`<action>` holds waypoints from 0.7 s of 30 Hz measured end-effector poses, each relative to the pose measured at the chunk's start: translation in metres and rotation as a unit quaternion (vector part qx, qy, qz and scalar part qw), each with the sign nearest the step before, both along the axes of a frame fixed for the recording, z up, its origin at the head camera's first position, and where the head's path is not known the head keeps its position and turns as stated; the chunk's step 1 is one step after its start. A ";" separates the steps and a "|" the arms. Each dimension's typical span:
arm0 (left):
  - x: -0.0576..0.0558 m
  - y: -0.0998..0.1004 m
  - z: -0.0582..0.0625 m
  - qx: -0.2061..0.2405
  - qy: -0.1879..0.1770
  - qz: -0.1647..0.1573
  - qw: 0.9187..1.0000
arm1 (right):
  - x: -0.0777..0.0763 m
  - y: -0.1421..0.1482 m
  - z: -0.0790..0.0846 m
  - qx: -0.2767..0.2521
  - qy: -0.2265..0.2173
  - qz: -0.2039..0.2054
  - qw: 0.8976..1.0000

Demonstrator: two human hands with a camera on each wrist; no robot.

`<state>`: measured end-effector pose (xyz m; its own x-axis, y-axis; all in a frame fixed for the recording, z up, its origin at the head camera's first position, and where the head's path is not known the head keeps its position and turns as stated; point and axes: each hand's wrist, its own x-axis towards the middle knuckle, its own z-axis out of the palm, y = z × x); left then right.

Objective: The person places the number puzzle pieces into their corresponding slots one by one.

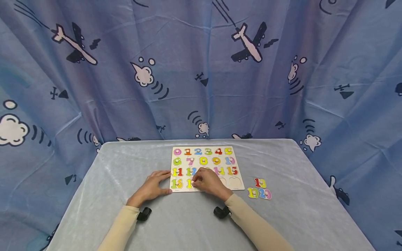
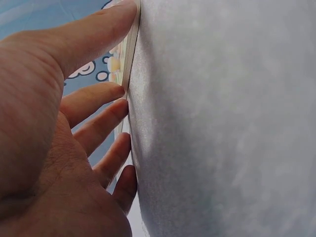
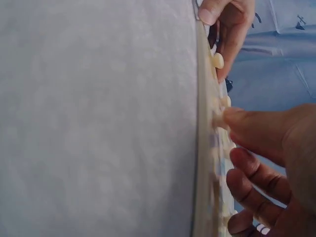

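A wooden number puzzle board (image 1: 207,147) with knobbed number pieces lies on the table. My left hand (image 1: 152,185) is at its left side, thumb and fingers extended, with the fingertips right at the board's edge, as the left wrist view also shows. My right hand (image 1: 209,182) is over the bottom row. Its thumb and forefinger pinch the knob (image 3: 218,120) of a yellow number piece (image 1: 189,183) beginning with 1; the second digit is hidden behind the fingers. The right hand's other fingers are bent above the board.
Loose number pieces lie on the grey-covered table (image 1: 176,223) right of the board: a red and yellow one (image 1: 260,183), a 19 (image 1: 252,192) and a 20 (image 1: 265,194). Bare recesses (image 1: 235,182) show at the board's bottom right. A blue patterned curtain (image 1: 176,83) hangs behind.
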<state>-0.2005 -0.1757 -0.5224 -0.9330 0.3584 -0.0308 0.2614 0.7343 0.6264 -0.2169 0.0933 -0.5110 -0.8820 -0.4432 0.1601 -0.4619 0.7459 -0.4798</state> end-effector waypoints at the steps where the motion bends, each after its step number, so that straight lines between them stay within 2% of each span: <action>1: 0.000 0.000 0.000 0.000 0.000 -0.001 1.000 | 0.000 0.002 0.000 -0.007 0.001 -0.002 1.000; 7: 0.000 0.000 -0.002 -0.002 0.005 -0.002 1.000 | -0.001 0.020 0.006 -0.053 0.009 -0.019 0.998; 21: 0.001 0.000 -0.001 0.000 0.003 0.002 1.000 | -0.002 0.085 0.018 -0.082 0.026 -0.068 0.994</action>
